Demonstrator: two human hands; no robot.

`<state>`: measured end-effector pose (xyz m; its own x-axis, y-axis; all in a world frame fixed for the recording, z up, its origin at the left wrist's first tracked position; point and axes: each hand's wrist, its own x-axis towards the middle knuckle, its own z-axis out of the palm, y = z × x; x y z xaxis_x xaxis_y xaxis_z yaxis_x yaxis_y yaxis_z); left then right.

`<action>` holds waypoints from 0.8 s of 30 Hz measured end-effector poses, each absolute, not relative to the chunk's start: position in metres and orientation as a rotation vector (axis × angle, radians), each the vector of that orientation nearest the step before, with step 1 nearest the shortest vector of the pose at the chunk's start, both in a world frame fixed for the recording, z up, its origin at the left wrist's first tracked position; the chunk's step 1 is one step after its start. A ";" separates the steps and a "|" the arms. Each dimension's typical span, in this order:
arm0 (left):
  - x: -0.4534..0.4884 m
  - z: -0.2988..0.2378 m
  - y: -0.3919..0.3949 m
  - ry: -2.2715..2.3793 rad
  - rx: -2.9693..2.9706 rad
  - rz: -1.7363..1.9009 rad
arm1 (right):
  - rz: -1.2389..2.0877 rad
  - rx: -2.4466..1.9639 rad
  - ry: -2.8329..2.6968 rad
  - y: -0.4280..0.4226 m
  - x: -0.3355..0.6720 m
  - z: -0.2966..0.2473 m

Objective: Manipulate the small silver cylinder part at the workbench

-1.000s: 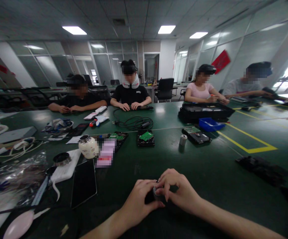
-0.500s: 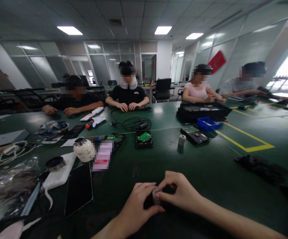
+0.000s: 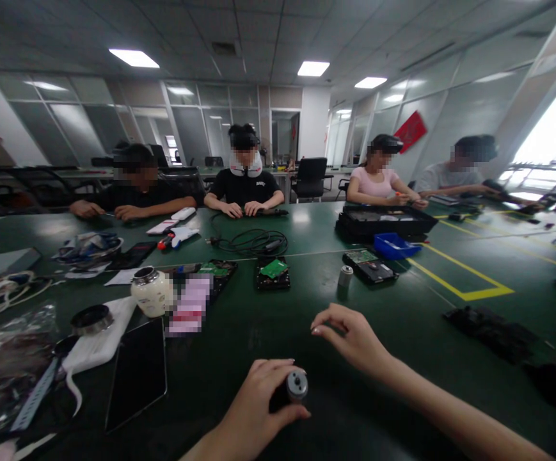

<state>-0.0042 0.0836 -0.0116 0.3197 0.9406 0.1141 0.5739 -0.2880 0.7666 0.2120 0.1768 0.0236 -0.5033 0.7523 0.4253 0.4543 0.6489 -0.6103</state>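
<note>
A small silvery cylindrical motor [image 3: 297,384] stands upright in front of me, its round end face with a small hub and dark holes turned up. My left hand [image 3: 263,397] is closed around its side, fingers behind and thumb in front. My right hand [image 3: 352,333] is held up to the right of the motor, apart from it. The thumb and forefinger of that hand come together at the tips; anything between them is too small to make out. Farther off, a similar metal cylinder [image 3: 345,276] stands alone on the green table [image 3: 268,320].
Beyond my hands lie a hard drive with a green board [image 3: 274,273], another drive [image 3: 371,266], a blue tray [image 3: 397,245] and a coiled black cable [image 3: 253,243]. On my left are a tablet [image 3: 138,374] and a cream jar [image 3: 151,292]. Several people sit opposite.
My right hand has lifted off the top of the motor and moved up and away to the right. The motor's end face is now uncovered, with my left hand still around it.
</note>
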 end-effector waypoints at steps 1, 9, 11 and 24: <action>-0.004 -0.011 0.084 1.335 1.966 0.755 | 0.530 -0.992 -2.169 0.188 0.218 0.019; -0.007 -0.016 0.087 1.331 1.965 0.712 | 0.552 -1.149 -2.288 0.227 0.251 -0.020; -0.007 -0.019 0.089 1.323 1.978 0.706 | 0.571 -1.144 -2.291 0.227 0.253 -0.020; -0.007 -0.018 0.086 1.339 1.986 0.729 | 1.068 -0.857 -2.100 0.151 0.193 0.008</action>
